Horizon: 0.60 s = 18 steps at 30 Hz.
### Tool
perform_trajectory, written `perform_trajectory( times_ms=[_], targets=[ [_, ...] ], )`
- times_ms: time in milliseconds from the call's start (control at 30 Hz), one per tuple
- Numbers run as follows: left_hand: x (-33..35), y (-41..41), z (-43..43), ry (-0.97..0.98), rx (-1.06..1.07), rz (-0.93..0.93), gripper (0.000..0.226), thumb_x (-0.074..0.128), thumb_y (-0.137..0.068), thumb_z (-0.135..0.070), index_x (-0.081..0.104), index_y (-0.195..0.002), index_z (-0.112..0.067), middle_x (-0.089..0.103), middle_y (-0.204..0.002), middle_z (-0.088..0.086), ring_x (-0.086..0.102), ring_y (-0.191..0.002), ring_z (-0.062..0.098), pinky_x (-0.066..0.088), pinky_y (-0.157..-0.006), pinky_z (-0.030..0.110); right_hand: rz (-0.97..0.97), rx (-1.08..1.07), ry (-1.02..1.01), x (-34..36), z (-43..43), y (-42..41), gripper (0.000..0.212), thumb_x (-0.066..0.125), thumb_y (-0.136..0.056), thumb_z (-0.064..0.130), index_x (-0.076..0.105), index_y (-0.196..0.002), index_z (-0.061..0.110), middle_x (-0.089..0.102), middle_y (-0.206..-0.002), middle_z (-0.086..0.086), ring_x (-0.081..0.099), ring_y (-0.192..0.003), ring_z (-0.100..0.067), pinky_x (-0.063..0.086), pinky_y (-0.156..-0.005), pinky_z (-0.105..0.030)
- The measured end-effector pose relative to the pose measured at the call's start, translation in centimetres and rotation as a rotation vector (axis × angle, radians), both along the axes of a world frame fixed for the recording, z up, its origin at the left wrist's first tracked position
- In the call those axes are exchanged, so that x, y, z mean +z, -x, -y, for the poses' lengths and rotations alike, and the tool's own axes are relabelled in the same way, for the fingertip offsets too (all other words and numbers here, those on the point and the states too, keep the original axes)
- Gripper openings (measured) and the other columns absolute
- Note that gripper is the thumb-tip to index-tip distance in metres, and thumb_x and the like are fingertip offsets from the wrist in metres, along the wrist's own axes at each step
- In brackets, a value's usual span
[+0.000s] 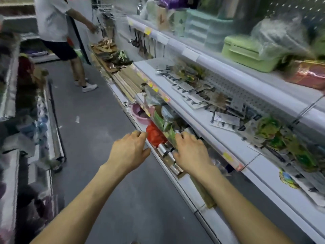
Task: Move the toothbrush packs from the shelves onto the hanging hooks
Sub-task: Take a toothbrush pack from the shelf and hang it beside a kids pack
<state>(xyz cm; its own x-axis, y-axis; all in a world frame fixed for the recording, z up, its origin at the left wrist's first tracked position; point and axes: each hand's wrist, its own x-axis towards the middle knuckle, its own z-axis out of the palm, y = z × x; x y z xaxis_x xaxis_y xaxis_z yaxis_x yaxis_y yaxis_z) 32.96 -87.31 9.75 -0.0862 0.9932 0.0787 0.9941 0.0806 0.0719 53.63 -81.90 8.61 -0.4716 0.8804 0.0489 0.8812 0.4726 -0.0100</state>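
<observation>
The blurred green packets (164, 124), maybe the toothbrush packs, stood crowded under the shelf edge (216, 147); pulling one could spill its neighbours. The right hand (190, 150) bent its fingers over them, grip unclear; the left hand (129, 149) was loosely curled, empty. A red bag (154, 136) and metal tubes (162, 149) crowded the reach.

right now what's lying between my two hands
In the head view, a red plastic bag-like bundle and shiny silver metal cylinders lie between the left hand and the right hand.
</observation>
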Motion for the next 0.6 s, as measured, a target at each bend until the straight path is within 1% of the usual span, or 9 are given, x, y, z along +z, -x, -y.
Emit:
perform_trajectory(
  times_ms=[100, 200, 300, 433, 533, 600],
  targets=[
    [0.5, 3.2, -6.2, -0.010, -0.070, -0.004, 0.048, 0.054, -0.099, -0.054, 0.052, -0.136, -0.023, 0.061, -0.127, 0.000, 0.062, -0.116, 0.029, 0.055, -0.074, 0.042, -0.034, -0.081, 0.022, 0.1, -3.8, 2.3, 0.046, 0.061, -0.095, 0.037, 0.050, -0.134, 0.017, 0.054, -0.128, -0.009, 0.058, -0.117, -0.033, 0.051, -0.093, -0.048],
    [0.7, 4.8, -11.7, -0.008, -0.151, -0.004, 0.050, 0.054, -0.098, -0.053, 0.050, -0.139, -0.025, 0.061, -0.128, -0.001, 0.062, -0.117, 0.028, 0.054, -0.072, 0.041, -0.055, -0.152, 0.062, -0.6, -7.6, 3.7, 0.046, 0.062, -0.095, 0.037, 0.050, -0.136, 0.019, 0.054, -0.131, -0.007, 0.057, -0.121, -0.031, 0.051, -0.099, -0.048],
    [0.2, 5.8, -17.6, -0.016, -0.211, -0.005, 0.046, 0.054, -0.098, -0.051, 0.052, -0.134, -0.023, 0.059, -0.125, -0.001, 0.063, -0.113, 0.028, 0.055, -0.069, 0.041, -0.057, -0.211, 0.073, -1.3, -12.3, 4.7, 0.047, 0.061, -0.097, 0.037, 0.048, -0.138, 0.019, 0.053, -0.133, -0.007, 0.057, -0.122, -0.031, 0.050, -0.099, -0.048],
    [-0.9, 7.0, -24.9, -0.007, -0.247, -0.030, 0.046, 0.053, -0.099, -0.046, 0.050, -0.138, -0.022, 0.061, -0.124, 0.002, 0.061, -0.114, 0.029, 0.046, -0.066, 0.038, -0.064, -0.244, 0.064, -2.5, -19.4, 5.6, 0.046, 0.059, -0.098, 0.037, 0.047, -0.138, 0.018, 0.053, -0.131, -0.008, 0.056, -0.121, -0.032, 0.050, -0.098, -0.048],
    [-1.1, 7.9, -29.5, 0.014, -0.286, -0.005, 0.043, 0.054, -0.098, -0.044, 0.052, -0.136, -0.023, 0.063, -0.119, 0.003, 0.063, -0.110, 0.029, 0.049, -0.066, 0.039, -0.064, -0.279, 0.083, -3.1, -24.2, 6.1, 0.045, 0.059, -0.098, 0.035, 0.048, -0.138, 0.017, 0.054, -0.131, -0.009, 0.055, -0.121, -0.032, 0.050, -0.096, -0.046],
    [-1.5, 8.8, -32.3, -0.008, -0.292, 0.003, 0.039, 0.055, -0.098, -0.042, 0.054, -0.131, -0.022, 0.063, -0.117, 0.003, 0.064, -0.107, 0.030, 0.049, -0.065, 0.039, -0.051, -0.286, 0.073, -3.7, -26.9, 6.2, 0.045, 0.058, -0.098, 0.033, 0.049, -0.138, 0.016, 0.054, -0.132, -0.009, 0.055, -0.121, -0.032, 0.050, -0.095, -0.045]
  ],
)
